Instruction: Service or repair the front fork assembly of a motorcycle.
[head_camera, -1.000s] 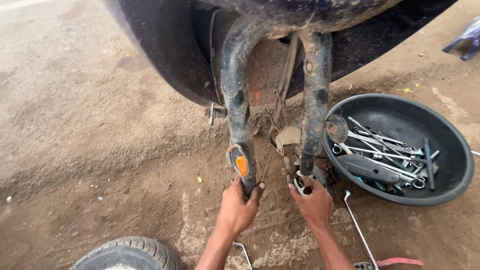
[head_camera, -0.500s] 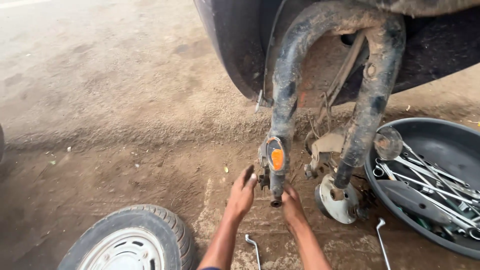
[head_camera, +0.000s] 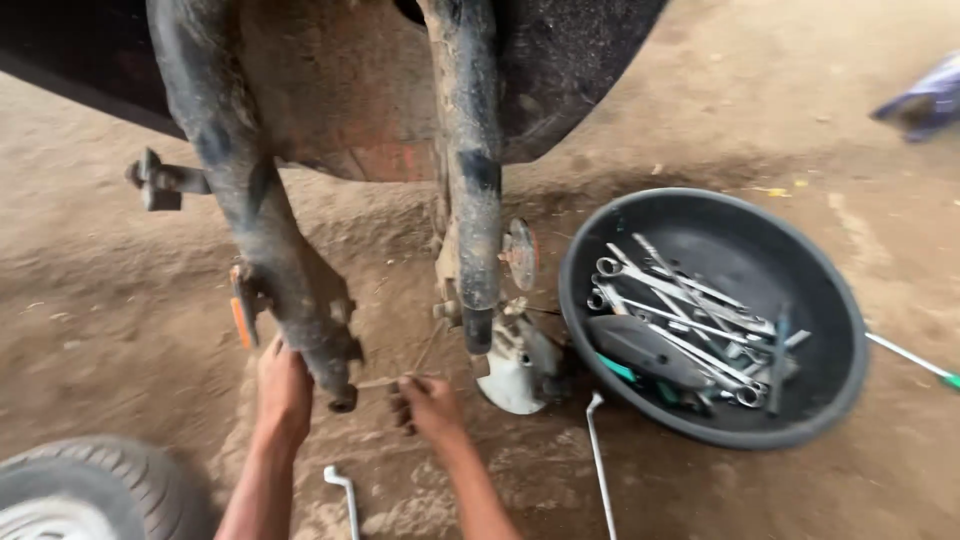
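The left hand (head_camera: 283, 388) is pressed against the lower end of the left fork leg (head_camera: 262, 240), fingers wrapped on its outer side just below the orange reflector (head_camera: 240, 320); it is grasping the leg. The right hand (head_camera: 430, 405) sits just to the right of that leg's tip, fingers curled around a thin rod (head_camera: 385, 381) that runs from the hand toward the leg's end hole; it is clenched on the rod. The two hands are near each other, with the leg's tip between them.

Above and right of the right hand stands the right fork leg (head_camera: 475, 180), upright, its lower end close to a pale metal hub plate (head_camera: 515, 375) resting on the dirt ground (head_camera: 90, 330). Further right of that hand lies a round black basin (head_camera: 825, 300) filled with spanners (head_camera: 680, 310); its near rim is just beside the hub plate.

Below the hands, a bent wrench (head_camera: 343, 495) lies between the forearms, and a long thin bar (head_camera: 600, 460) lies right of the right forearm. A tyre (head_camera: 110, 485) occupies the corner left of the left forearm. Open ground remains left of the left hand and beyond the basin.
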